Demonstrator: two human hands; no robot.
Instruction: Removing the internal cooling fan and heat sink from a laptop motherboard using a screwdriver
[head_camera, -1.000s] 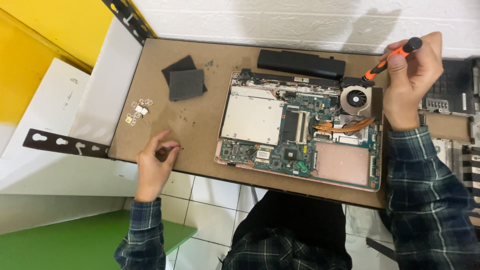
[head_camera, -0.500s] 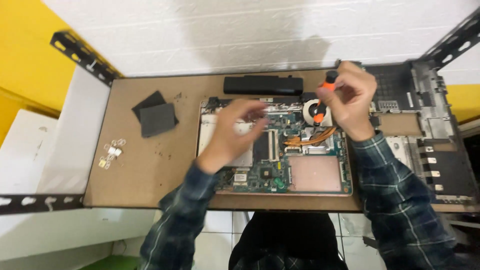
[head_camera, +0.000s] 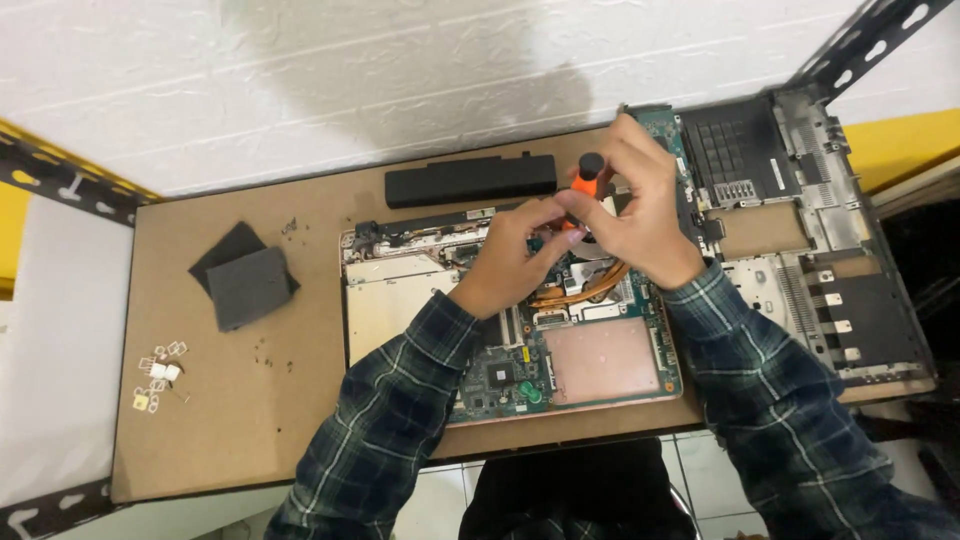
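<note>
An opened laptop base (head_camera: 610, 365) with its green circuit board and copper heat pipe exposed lies on a brown table (head_camera: 250, 420). My right hand (head_camera: 640, 215) grips an orange and black screwdriver (head_camera: 588, 177), held upright over the upper right part of the board. My left hand (head_camera: 510, 260) reaches in beside it, its fingertips touching the screwdriver's lower shaft near the cooling fan area, which both hands hide.
A long black battery (head_camera: 470, 180) lies behind the laptop. Two dark grey foam pads (head_camera: 245, 280) sit to the left, with small white and metal parts (head_camera: 160, 375) near the left edge. A stripped laptop casing (head_camera: 810, 240) rests at the right. A white wall stands behind.
My left hand came from the table's left front edge to the laptop and now meets the screwdriver. My right hand brought the screwdriver down over the board. The view shifted.
</note>
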